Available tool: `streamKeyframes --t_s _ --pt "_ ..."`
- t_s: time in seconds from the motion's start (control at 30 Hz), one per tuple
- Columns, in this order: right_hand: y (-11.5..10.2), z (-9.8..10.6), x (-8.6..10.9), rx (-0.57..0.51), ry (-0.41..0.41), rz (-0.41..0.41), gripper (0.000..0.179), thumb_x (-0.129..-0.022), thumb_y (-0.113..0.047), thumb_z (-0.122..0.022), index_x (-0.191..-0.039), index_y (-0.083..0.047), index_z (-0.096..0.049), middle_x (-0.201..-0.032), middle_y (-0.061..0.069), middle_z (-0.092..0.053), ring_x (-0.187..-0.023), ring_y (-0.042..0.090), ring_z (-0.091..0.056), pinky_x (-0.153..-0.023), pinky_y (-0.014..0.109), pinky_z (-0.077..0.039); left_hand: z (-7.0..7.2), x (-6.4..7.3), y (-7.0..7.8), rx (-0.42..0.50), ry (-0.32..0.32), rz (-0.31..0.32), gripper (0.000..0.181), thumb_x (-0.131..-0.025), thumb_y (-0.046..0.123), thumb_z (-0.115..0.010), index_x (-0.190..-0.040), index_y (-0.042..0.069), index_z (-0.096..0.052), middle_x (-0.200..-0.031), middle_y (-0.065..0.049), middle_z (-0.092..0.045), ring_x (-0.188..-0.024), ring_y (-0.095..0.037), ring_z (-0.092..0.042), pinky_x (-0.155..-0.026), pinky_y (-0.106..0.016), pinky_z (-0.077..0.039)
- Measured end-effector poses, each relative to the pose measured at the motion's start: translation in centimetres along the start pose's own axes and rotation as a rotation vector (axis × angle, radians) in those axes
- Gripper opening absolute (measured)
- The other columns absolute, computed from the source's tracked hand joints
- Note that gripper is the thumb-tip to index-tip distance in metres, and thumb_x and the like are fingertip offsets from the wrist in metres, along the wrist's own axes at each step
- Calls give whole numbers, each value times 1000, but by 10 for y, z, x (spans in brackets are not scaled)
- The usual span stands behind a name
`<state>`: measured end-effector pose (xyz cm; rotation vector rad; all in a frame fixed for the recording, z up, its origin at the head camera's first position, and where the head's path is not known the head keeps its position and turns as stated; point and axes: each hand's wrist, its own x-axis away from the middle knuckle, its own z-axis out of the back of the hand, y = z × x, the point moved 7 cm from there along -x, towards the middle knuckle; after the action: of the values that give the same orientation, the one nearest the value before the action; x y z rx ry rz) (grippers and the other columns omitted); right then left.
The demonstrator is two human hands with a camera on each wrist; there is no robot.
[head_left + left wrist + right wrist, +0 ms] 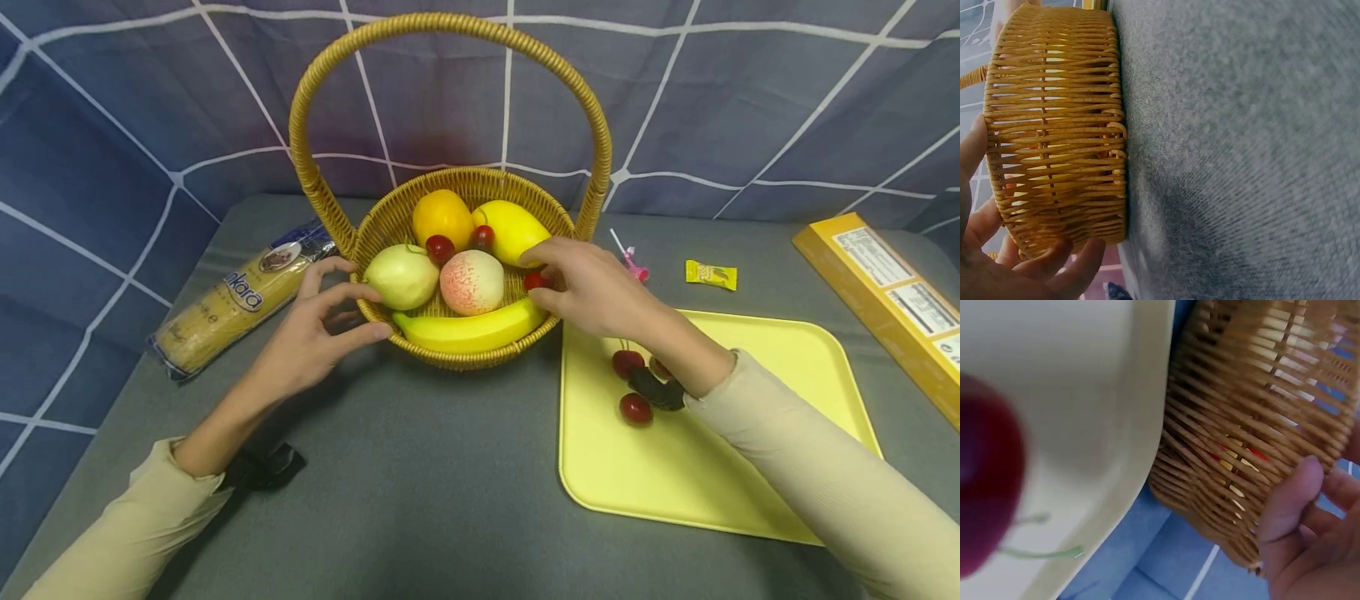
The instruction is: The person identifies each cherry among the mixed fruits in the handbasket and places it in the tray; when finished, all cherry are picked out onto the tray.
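Between both hands stands a round wicker basket (pixel 450 360) with a tall arched handle. Inside lie an orange (pixel 442 218), a yellow mango (pixel 513 229), a pale green fruit (pixel 401 279), a peach (pixel 474 283), a banana (pixel 472 332) and several cherries (pixel 440 249). My left hand (pixel 315 333) holds the basket's left side, fingers spread along its rim and wall. My right hand (pixel 592 287) grips the right rim, thumb (pixel 1294 494) outside in the right wrist view. One red cherry (pixel 536 281) shows between its thumb and fingers in the head view.
A yellow tray (pixel 720 492) lies to the right under my right forearm, bearing cherries (pixel 636 409). Behind it are a pink lollipop (pixel 636 271) and a yellow wrapped candy (pixel 711 275). An orange box (pixel 885 292) lies far right, a pasta packet (pixel 240 300) at left.
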<state>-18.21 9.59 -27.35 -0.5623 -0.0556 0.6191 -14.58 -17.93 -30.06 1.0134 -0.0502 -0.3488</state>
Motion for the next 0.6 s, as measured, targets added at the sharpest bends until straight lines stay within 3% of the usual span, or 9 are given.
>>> streamKeyframes --t_s 0.2,0.33,0.6 --pt "2 -11 -16 137 -104 -31 30 -87 -9 -67 -117 -5 -69 -113 11 -63 -97 28 -55 -83 45 -50 0 0 0 -1 -2 3 30 -86 7 -77 -113 1 -66 -144 -11 -26 -132 -34 -28 -101 -64 -40" --pt "0 -13 -18 167 -145 -42 28 -88 -9 -65 -115 -5 -69 -105 11 -61 -90 27 -53 -76 43 -48 1 1 0 -6 1 6 30 -86 6 -77 -113 0 -66 -144 -11 -26 -132 -34 -27 -101 -65 -40" --pt "4 -20 -24 146 -268 -81 43 -88 -2 -57 -130 -7 -63 -118 9 -63 -99 27 -53 -86 44 -45 1 1 0 -3 -4 6 30 -87 6 -76 -114 0 -65 -145 -11 -25 -133 -35 -27 -101 -64 -40"
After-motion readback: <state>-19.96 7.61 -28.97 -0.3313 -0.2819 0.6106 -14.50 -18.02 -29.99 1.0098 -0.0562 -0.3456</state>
